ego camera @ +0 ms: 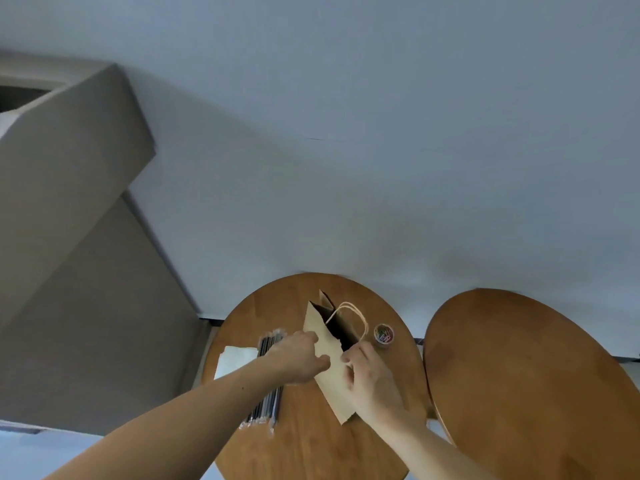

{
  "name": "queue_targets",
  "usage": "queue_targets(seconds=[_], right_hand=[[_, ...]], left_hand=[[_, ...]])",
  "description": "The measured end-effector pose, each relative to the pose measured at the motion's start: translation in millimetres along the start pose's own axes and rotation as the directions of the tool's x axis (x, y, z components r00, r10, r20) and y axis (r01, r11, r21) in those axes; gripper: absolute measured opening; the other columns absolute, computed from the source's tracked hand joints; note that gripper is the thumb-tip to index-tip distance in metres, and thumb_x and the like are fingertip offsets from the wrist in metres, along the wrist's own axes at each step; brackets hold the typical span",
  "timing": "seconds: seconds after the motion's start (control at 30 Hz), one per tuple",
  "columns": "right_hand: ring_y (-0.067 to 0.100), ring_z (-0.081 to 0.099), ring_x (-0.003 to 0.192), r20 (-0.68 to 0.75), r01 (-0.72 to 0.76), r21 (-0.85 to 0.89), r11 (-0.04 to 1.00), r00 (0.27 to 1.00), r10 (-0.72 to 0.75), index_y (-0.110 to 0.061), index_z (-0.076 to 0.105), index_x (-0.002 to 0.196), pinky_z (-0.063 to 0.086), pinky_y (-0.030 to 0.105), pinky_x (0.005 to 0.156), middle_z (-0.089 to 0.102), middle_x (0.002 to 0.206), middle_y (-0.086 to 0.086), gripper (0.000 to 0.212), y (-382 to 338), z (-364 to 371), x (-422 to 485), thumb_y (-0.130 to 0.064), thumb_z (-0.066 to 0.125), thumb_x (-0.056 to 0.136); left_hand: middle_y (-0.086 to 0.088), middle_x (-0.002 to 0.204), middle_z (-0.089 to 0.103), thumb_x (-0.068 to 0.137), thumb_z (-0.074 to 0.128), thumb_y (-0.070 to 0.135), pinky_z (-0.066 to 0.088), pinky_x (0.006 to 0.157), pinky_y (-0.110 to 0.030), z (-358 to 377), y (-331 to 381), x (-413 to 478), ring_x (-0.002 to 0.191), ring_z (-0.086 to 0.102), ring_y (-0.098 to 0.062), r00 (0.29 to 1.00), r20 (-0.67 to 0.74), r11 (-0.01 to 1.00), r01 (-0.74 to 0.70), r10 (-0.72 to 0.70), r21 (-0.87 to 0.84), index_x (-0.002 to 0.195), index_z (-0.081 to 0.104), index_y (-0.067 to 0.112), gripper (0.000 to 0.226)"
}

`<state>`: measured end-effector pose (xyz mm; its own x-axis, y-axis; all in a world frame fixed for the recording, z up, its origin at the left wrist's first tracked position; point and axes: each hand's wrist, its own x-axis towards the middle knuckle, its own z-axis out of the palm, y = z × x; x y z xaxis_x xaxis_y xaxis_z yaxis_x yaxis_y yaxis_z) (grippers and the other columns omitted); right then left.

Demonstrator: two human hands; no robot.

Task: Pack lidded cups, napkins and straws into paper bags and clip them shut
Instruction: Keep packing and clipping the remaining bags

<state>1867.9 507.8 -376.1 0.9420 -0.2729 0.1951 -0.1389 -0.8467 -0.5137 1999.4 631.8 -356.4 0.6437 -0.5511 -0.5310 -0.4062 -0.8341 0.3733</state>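
a brown paper bag (329,362) stands tilted on the round wooden table (311,445), its mouth open toward the wall and showing a dark inside. its twisted paper handles (351,315) loop up above the mouth. both hands are on the bag. the left hand (299,358) grips the bag's left edge near the rim, thumb on the front panel and fingers curled round the side. the right hand (367,379) pinches the right edge of the mouth, fingers curled over the paper close to where a handle meets the rim.

just left of the bag, partly under the left forearm, lies a bundle of dark straws (268,386) in clear wrappers, running front to back on the table. touching the straws on their left is a stack of white napkins (233,362) at the table's left edge. to the right of the bag, near it but apart, sits a small clear tub of coloured paper clips (383,334).

a second round wooden table (536,375) stands just beside the first on the right. a pale wall (381,133) rises behind both.
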Motion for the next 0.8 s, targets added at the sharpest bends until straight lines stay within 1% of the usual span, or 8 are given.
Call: queue_targets(seconds=[0.13, 0.27, 0.3, 0.37, 0.43, 0.57, 0.7, 0.8], right_hand=[[0.005, 0.057, 0.067, 0.021, 0.041, 0.016, 0.999, 0.999, -0.042, -0.018, 0.066, 0.089, 0.033, 0.002, 0.065, 0.062, 0.089, -0.007, 0.007, -8.3, -0.1, -12.9, -0.019, 0.059, 0.087], [0.000, 0.055, 0.069, -0.054, 0.057, -0.001, 0.998, 0.997, -0.057, -0.023, 0.063, 0.090, 0.044, 0.012, 0.057, 0.059, 0.087, -0.015, 0.007, -1.6, -9.3, -11.5, -0.022, 0.056, 0.088], [-0.003, 0.054, 0.069, -0.080, 0.038, -0.012, 0.999, 0.996, -0.039, -0.026, 0.063, 0.091, 0.044, 0.009, 0.058, 0.058, 0.085, -0.018, 0.007, 2.4, -13.4, -8.4, -0.024, 0.057, 0.087], [-0.009, 0.050, 0.068, -0.098, -0.075, -0.044, 0.996, 0.993, 0.070, -0.033, 0.057, 0.090, 0.037, 0.004, 0.056, 0.053, 0.082, -0.023, 0.006, 13.6, -23.3, 1.0, -0.031, 0.056, 0.085], [-0.005, 0.051, 0.070, -0.055, -0.227, -0.114, 0.967, 0.974, 0.222, -0.039, 0.046, 0.088, 0.031, 0.006, 0.053, 0.048, 0.082, -0.022, 0.019, 26.4, -30.5, 12.3, -0.031, 0.062, 0.082], [0.001, 0.051, 0.066, -0.014, -0.377, -0.146, 0.915, 0.925, 0.379, -0.038, 0.033, 0.079, 0.028, 0.010, 0.050, 0.046, 0.079, -0.018, 0.037, 46.2, -32.1, 30.6, -0.029, 0.069, 0.081], [0.000, 0.052, 0.063, 0.166, -0.423, -0.179, 0.888, 0.877, 0.451, -0.035, 0.039, 0.095, 0.029, 0.013, 0.047, 0.056, 0.089, -0.016, 0.037, 56.7, -31.2, 46.5, -0.051, 0.068, 0.078], [0.007, 0.060, 0.082, 0.394, -0.299, -0.161, 0.940, 0.854, 0.339, -0.030, 0.045, 0.122, 0.039, 0.016, 0.057, 0.057, 0.108, -0.013, 0.052, 62.0, -23.8, 54.0, -0.052, 0.065, 0.079]], left_hand=[[-0.004, 0.133, 0.056, 0.086, 0.054, 0.058, 0.054, 0.093, -0.038, 8.8, -8.0, 2.5, 0.106, 0.061, -0.020, 0.998, 0.057, 0.999, -0.013, 0.015, -0.038, 0.141, 0.044, 0.018, 0.069], [-0.005, 0.122, 0.060, 0.080, 0.055, 0.066, 0.054, 0.089, -0.038, 13.3, 0.1, 5.6, 0.102, 0.061, -0.020, 0.997, 0.079, 0.999, -0.017, 0.020, -0.034, 0.136, 0.046, 0.014, 0.077], [-0.004, 0.118, 0.062, 0.077, 0.055, 0.068, 0.055, 0.086, -0.038, 13.8, 4.2, 5.8, 0.099, 0.061, -0.019, 0.997, 0.079, 1.000, -0.009, 0.011, -0.020, 0.133, 0.048, 0.014, 0.078], [-0.001, 0.107, 0.064, 0.072, 0.055, 0.075, 0.056, 0.080, -0.035, 14.8, 13.7, 6.2, 0.091, 0.062, -0.017, 0.997, 0.068, 1.000, 0.025, -0.025, -0.003, 0.124, 0.052, 0.016, 0.078], [0.002, 0.094, 0.064, 0.069, 0.054, 0.079, 0.057, 0.076, -0.032, 16.3, 23.1, 7.0, 0.084, 0.064, -0.015, 0.998, 0.048, 0.999, 0.052, -0.051, -0.016, 0.112, 0.055, 0.019, 0.074], [0.005, 0.083, 0.060, 0.073, 0.056, 0.076, 0.058, 0.074, -0.031, 20.3, 39.7, 9.2, 0.080, 0.064, -0.015, 0.996, 0.033, 0.993, 0.090, -0.088, -0.072, 0.100, 0.052, 0.025, 0.058], [0.005, 0.077, 0.058, 0.079, 0.052, 0.073, 0.054, 0.067, -0.028, 23.7, 48.8, 13.3, 0.074, 0.062, -0.015, 0.987, 0.016, 0.984, 0.161, -0.160, -0.080, 0.086, 0.048, 0.024, 0.050], [0.000, 0.084, 0.064, 0.088, 0.049, 0.064, 0.055, 0.071, -0.033, 28.3, 51.0, 16.9, 0.082, 0.067, -0.019, 0.974, 0.017, 0.968, 0.228, -0.227, -0.102, 0.095, 0.055, 0.020, 0.045]])
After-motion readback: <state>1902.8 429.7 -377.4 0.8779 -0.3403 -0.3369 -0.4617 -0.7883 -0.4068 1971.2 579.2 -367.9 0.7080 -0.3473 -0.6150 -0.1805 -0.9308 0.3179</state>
